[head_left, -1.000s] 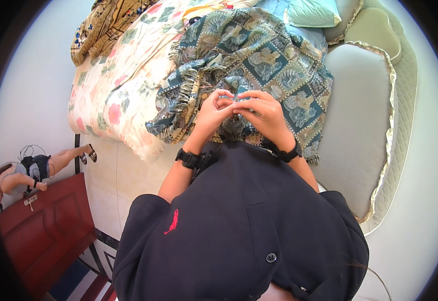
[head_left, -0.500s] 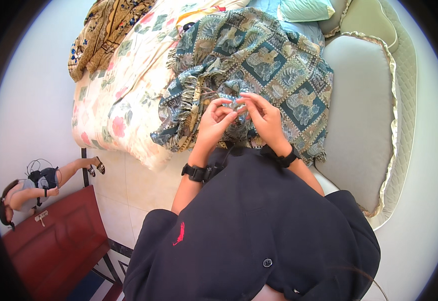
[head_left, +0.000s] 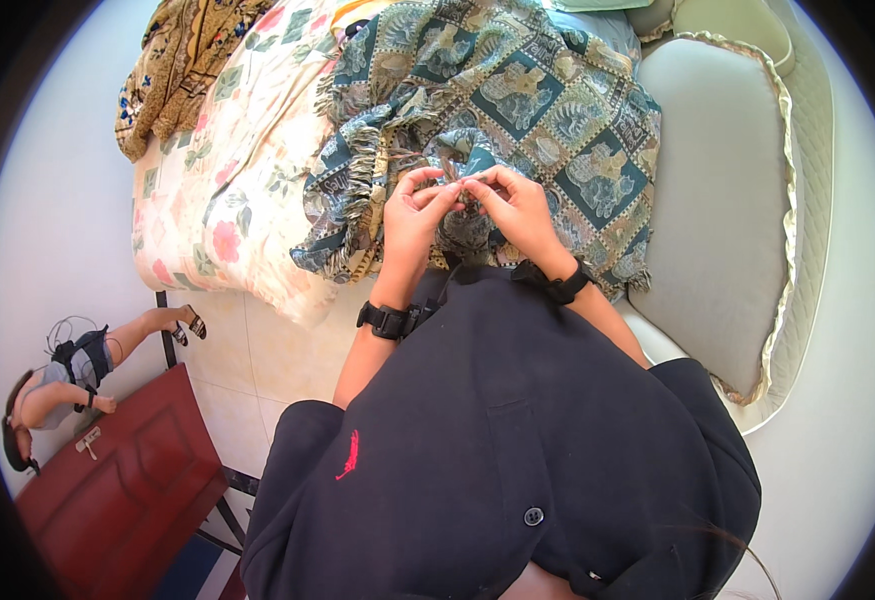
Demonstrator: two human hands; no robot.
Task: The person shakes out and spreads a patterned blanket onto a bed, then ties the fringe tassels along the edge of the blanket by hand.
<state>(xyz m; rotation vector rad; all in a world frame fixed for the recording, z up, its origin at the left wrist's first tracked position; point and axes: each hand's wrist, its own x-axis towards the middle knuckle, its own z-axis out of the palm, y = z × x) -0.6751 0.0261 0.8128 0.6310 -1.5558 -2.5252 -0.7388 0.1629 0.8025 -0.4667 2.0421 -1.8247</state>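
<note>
A patterned woven throw blanket (head_left: pixel 517 95) in dark teal, grey and beige, with a fringed edge, lies rumpled on the bed in front of me. Over its near part, my left hand (head_left: pixel 413 215) and my right hand (head_left: pixel 522 215) meet fingertip to fingertip. Both hands are closed in a pinch on what looks like the blanket's fringe (head_left: pixel 448 167), a thin grey-brown strand showing between them. The fingers hide most of what they grip. More loose fringe (head_left: pixel 365 190) hangs in a bunch left of my left hand.
A floral quilt (head_left: pixel 222 205) covers the bed's left side, with a brown patterned blanket (head_left: pixel 182 65) beyond. A grey padded cushion (head_left: pixel 712 200) with a ruffled edge stands at the right. At lower left are a red door (head_left: pixel 122 480) and another person (head_left: pixel 67 390).
My fingertips have come closer together, and a strand now shows upright between them. The whole view has shifted slightly, placing the bed higher. The other person's arm has moved down toward the door.
</note>
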